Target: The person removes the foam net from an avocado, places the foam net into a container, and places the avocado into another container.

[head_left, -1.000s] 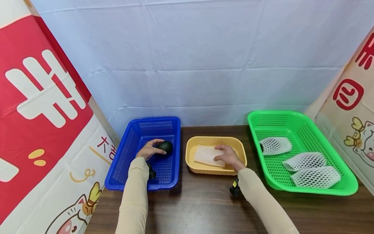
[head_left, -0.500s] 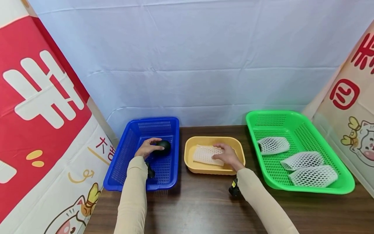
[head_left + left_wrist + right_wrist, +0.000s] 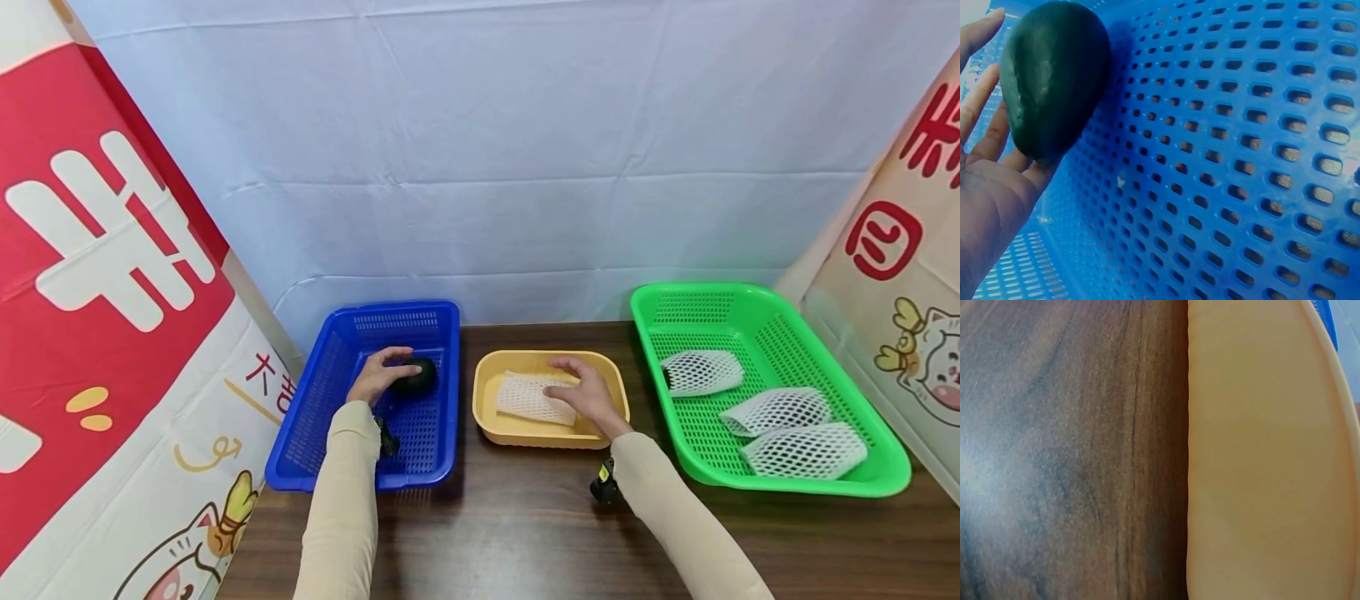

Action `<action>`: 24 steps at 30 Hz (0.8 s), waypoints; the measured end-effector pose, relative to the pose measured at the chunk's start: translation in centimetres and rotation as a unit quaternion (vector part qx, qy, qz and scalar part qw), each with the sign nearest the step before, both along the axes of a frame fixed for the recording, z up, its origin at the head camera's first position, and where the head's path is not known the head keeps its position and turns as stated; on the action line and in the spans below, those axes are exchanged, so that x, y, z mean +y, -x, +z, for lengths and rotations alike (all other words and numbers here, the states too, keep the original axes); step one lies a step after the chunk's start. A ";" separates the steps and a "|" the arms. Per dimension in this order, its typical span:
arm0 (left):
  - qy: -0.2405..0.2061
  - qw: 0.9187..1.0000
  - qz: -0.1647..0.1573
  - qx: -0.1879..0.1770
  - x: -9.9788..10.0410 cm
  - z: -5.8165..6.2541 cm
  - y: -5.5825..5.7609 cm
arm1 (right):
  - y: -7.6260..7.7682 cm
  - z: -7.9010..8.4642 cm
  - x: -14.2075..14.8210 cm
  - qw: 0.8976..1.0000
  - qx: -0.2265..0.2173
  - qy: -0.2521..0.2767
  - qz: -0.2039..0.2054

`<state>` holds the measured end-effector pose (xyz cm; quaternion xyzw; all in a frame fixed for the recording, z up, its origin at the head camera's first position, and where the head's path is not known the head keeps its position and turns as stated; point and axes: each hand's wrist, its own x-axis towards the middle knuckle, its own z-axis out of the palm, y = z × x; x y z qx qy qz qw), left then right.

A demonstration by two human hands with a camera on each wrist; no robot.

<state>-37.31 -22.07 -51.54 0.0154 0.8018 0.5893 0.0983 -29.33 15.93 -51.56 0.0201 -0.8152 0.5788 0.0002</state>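
Shifted slightly up the head view since half a second ago, my right hand [image 3: 588, 395] has its fingers apart over white foam netting [image 3: 525, 398] in the yellow tray [image 3: 525, 439], while my left hand [image 3: 377, 377] lies against the dark green oval fruit [image 3: 423, 382] inside the blue basket [image 3: 422, 440], whether clamped I cannot tell.

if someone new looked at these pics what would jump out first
Probably the bright green basket at the right of the head view, holding three white net sleeves. Next, at the far left, the red-and-white printed panel. Then the dark green fruit in the person's left grip, inside the blue basket and large in the upper left of the left wrist view.
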 end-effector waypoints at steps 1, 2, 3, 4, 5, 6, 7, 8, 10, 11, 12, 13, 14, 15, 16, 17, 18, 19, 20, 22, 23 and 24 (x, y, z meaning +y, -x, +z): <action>-0.004 1.000 0.000 0.003 0.0 0.1 0.0 | 0.0 0.1 -0.1 1.000 0.004 0.001 -0.001; -0.009 1.000 0.000 0.006 -0.1 0.2 0.0 | 0.0 0.1 -0.1 1.000 0.008 0.001 -0.001; -0.011 1.000 -0.002 0.005 0.0 0.7 -0.2 | 0.0 0.2 -0.1 1.000 0.012 0.001 -0.003; -0.012 1.000 -0.005 0.007 0.1 1.2 -0.5 | -0.1 0.3 -0.1 1.000 0.016 0.001 -0.003; -0.011 1.000 -0.007 0.008 0.1 1.4 -0.5 | -0.1 0.3 -0.2 1.000 0.019 0.001 -0.003; -0.011 1.000 -0.008 0.010 0.2 1.6 -0.6 | -0.1 0.4 -0.2 1.000 0.022 0.000 -0.003; -0.009 1.000 -0.009 0.012 0.2 1.7 -0.6 | -0.2 0.5 -0.1 1.000 0.024 -0.001 -0.002; -0.006 1.000 -0.010 0.013 0.2 1.9 -0.7 | -0.2 0.6 -0.1 1.000 0.026 -0.001 -0.002; -0.003 1.000 -0.007 0.018 0.3 2.0 -0.6 | -0.3 0.8 -0.1 1.000 0.029 -0.001 -0.001; -0.003 1.000 -0.004 0.023 0.2 1.7 -0.3 | -0.3 0.8 0.0 0.999 0.032 -0.002 0.000; -0.002 1.000 -0.002 0.028 0.3 1.8 -0.4 | -0.4 0.9 0.0 0.999 0.035 -0.001 0.001; 0.000 0.999 0.001 0.032 0.4 2.0 -0.4 | -0.4 0.9 0.0 0.999 0.037 0.001 0.002; 0.000 0.999 0.002 0.037 0.4 2.2 -0.5 | -0.4 1.0 0.0 0.999 0.040 0.001 0.003; -0.002 0.999 0.003 0.042 0.5 2.4 -0.5 | -0.5 1.0 0.0 0.999 0.044 0.002 0.005; -0.004 0.999 0.002 0.047 0.6 2.6 -0.6 | -0.6 1.1 0.0 0.999 0.046 0.003 0.005; -0.005 0.999 0.001 0.052 0.7 2.8 -0.7 | -0.6 1.1 0.1 0.999 0.050 0.003 0.007; -0.006 0.998 -0.001 0.058 0.8 3.0 -0.7 | -0.6 1.1 0.1 0.999 0.052 0.005 0.007; -0.008 0.998 -0.002 0.063 0.9 3.3 -0.8 | -0.7 1.1 0.1 0.998 0.056 0.005 0.007; -0.011 0.998 -0.004 0.068 1.0 3.5 -0.8 | -0.7 1.1 0.2 0.998 0.060 0.006 0.007; -0.014 0.997 -0.007 0.078 1.1 3.8 -0.8 | -0.7 1.1 0.2 0.998 0.068 0.010 0.008; -0.012 0.996 -0.009 0.083 1.2 4.0 -0.9 | -0.7 1.1 0.3 0.997 0.073 0.012 0.008; -0.010 0.996 -0.008 0.087 1.3 4.2 -0.9 | -0.7 1.2 0.3 0.997 0.077 0.014 0.008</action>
